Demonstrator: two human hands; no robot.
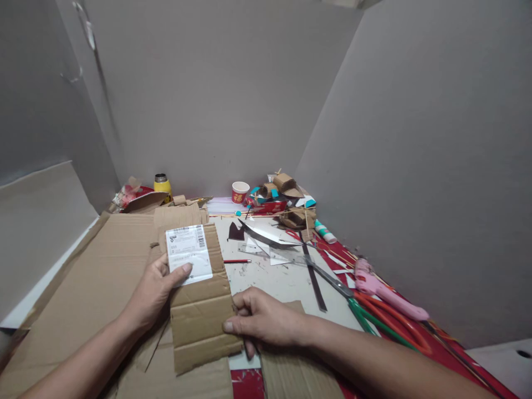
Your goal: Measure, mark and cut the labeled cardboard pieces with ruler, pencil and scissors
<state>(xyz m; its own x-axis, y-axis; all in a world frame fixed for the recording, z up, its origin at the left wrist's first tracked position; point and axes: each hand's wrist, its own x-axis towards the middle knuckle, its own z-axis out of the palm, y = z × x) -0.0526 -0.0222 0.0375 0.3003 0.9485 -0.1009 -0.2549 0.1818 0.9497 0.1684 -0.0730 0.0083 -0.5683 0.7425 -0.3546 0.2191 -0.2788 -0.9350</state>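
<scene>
Between both hands is a creased piece of brown cardboard (201, 321), tilted upright toward me. A white shipping label (189, 249) is stuck on its upper part. My left hand (160, 282) grips the left edge, its thumb lying over the label. Lower on the right edge, my right hand (257, 316) pinches the cardboard between thumb and fingers. Behind and to the left lies a large cardboard sheet (91, 277). Another cardboard piece (297, 371) sits under my right forearm.
Long scissors (344, 288) with red and green handles lie at the right, beside a pink glue gun (386, 293). A red pencil (236, 261) rests mid-table. At the back stand a paper cup (240, 193), a yellow bottle (163, 187) and cardboard scraps (286, 185). Grey walls surround the table.
</scene>
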